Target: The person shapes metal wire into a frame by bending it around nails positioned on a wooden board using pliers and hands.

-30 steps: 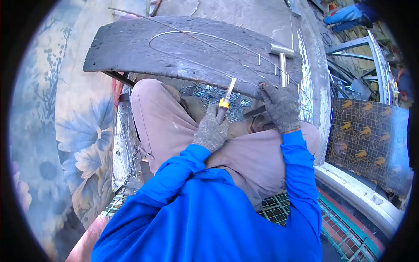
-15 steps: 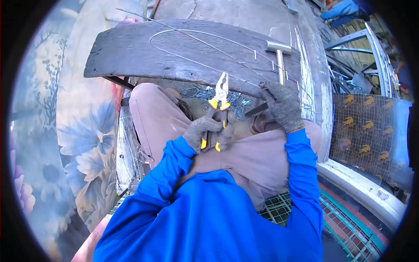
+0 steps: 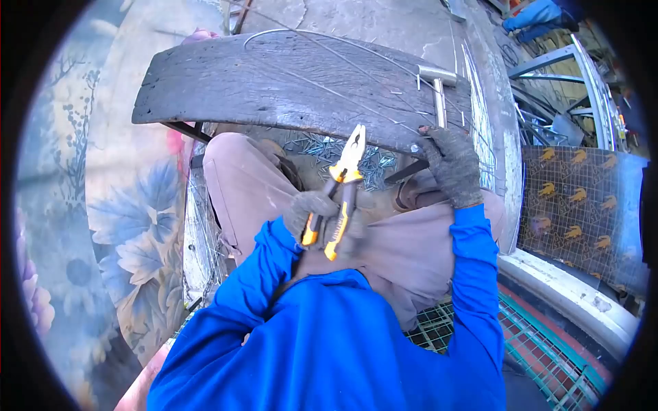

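Observation:
Yellow-and-black pliers (image 3: 349, 164) are in my gloved left hand (image 3: 325, 214), handles spread and jaws pointing up, in front of the board's near edge. My gloved right hand (image 3: 452, 166) is closed at the right end of the dark wooden board (image 3: 205, 82), with its fingers on the ends of thin wire. That wire (image 3: 329, 89) runs in a long loop over the board. A metal hammer (image 3: 439, 96) lies on the board just beyond my right hand. Short cut wire pieces (image 3: 373, 164) are scattered on the ground below the board.
At the right are a metal frame (image 3: 582, 79) and a dark sheet with yellow prints (image 3: 572, 212). Long wires (image 3: 480, 109) lie beside the board's right end. Another person's blue-clothed legs (image 3: 538, 19) show at the top right. Patterned fabric (image 3: 137, 205) covers the left side.
The pliers have turned from edge-on to flat and their handles have spread. The wire loop has shifted up and to the right, and my right hand has moved slightly right.

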